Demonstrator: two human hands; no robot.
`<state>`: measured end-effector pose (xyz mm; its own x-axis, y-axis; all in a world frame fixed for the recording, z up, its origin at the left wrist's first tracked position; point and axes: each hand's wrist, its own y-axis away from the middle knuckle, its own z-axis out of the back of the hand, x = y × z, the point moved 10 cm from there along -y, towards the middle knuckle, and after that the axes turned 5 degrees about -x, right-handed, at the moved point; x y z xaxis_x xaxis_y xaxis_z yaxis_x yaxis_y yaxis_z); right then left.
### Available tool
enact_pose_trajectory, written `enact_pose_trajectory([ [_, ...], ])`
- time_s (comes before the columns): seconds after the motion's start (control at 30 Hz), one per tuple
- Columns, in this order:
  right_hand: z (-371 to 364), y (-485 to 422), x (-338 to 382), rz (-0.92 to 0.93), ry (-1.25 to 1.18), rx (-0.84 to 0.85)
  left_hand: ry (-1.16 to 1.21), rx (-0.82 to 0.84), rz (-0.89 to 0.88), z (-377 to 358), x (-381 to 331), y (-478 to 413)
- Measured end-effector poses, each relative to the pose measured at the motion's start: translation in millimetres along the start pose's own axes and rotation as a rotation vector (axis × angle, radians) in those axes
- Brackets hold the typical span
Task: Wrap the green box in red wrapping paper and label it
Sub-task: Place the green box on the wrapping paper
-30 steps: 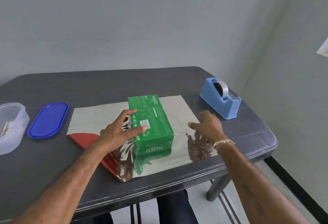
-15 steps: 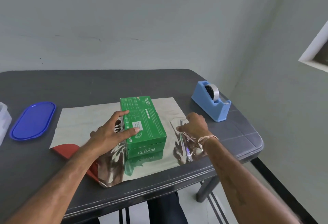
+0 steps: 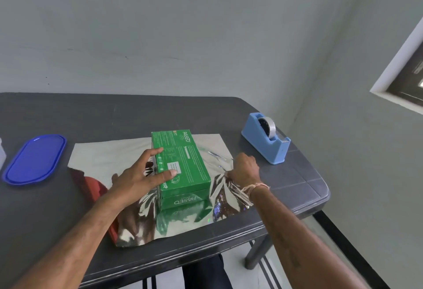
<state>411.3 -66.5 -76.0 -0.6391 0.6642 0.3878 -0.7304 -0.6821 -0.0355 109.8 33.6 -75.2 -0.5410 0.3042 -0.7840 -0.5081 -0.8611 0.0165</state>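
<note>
A green box [image 3: 187, 162] marked PASEO lies on a sheet of wrapping paper [image 3: 109, 160], silver side up, with its red side showing at a folded left corner [image 3: 95, 185]. My left hand [image 3: 139, 174] rests on the box's top and left side, fingers spread straight. To the right of the box, my right hand [image 3: 243, 167] grips the paper's right edge, which is lifted off the table and crumpled toward the box.
A blue tape dispenser [image 3: 266, 138] with a roll stands at the right on the dark grey table [image 3: 114, 114]. A blue oval lid [image 3: 34, 159] lies at the left. The table's front edge and right corner are close to the paper.
My right hand went from flat on the paper to gripping its right edge and lifting it toward the box. My left hand stays on the box.
</note>
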Motion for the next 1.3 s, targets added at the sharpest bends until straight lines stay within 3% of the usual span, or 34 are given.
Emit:
enact_pose_trajectory([
  [0.2, 3, 0, -8, -0.035, -0.112, 0.062, 0.001, 0.012, 0.010, -1, 1, 1],
  [0.33, 3, 4, -3, -0.055, -0.469, 0.115, 0.033, 0.011, 0.004, 0, -2, 4],
  [0.43, 10, 9, 10, -0.075, -0.795, 0.243, 0.101, 0.015, -0.003, 1, -6, 7],
  [0.6, 10, 11, 34, -0.086, -0.979, 0.540, 0.150, 0.017, -0.019, 2, -13, 10],
  [0.93, 22, 42, 119, 0.244, -1.098, 0.764, 0.173, 0.009, -0.018, 5, -12, 7],
  [1.3, -2, 67, 136, 0.315, -0.981, 0.988, 0.337, -0.134, 0.008, 20, -9, -7],
])
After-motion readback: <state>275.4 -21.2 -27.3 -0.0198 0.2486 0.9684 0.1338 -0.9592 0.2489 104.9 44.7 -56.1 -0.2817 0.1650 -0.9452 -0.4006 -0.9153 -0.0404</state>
